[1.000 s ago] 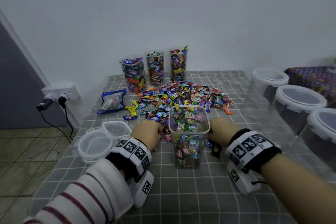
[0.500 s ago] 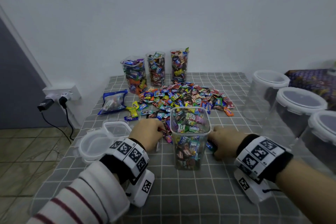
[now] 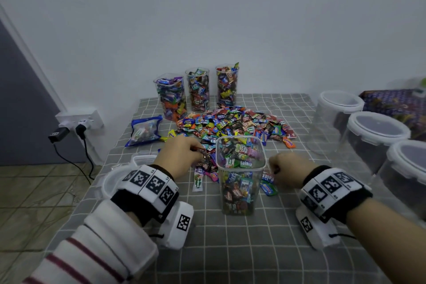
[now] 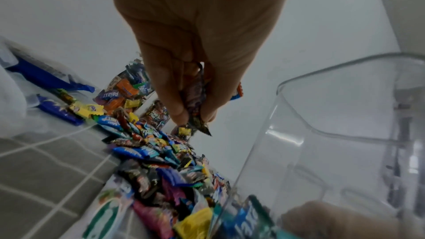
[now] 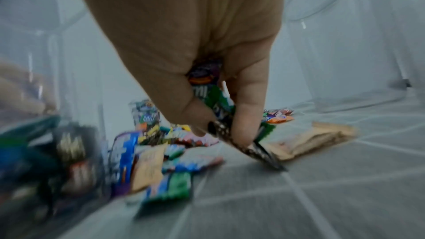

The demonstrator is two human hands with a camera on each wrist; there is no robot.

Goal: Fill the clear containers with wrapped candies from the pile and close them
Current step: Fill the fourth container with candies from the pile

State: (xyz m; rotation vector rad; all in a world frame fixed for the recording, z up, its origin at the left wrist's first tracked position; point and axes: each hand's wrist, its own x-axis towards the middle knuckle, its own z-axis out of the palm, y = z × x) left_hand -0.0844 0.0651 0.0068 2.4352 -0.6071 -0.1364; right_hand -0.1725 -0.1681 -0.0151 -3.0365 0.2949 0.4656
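Observation:
A square clear container (image 3: 239,177) stands open in the middle of the table, filled with wrapped candies to a little below its rim. Behind it spreads the candy pile (image 3: 232,122). My left hand (image 3: 182,157) is raised just left of the container rim (image 4: 345,86) and pinches dark-wrapped candies (image 4: 195,108) between thumb and fingers. My right hand (image 3: 288,168) hovers low to the right of the container and grips a bunch of candies (image 5: 220,108), one dark wrapper trailing to the cloth.
Three filled clear containers (image 3: 199,90) stand open by the wall. A blue candy bag (image 3: 144,130) lies left of the pile. Loose lids (image 3: 115,177) sit at the left edge. Three big lidded clear jars (image 3: 373,136) line the right side.
Both hands have pulled back from the pile's near edge with candies in their fingers. The left hand has lifted toward the container rim; the right has drawn back to the right.

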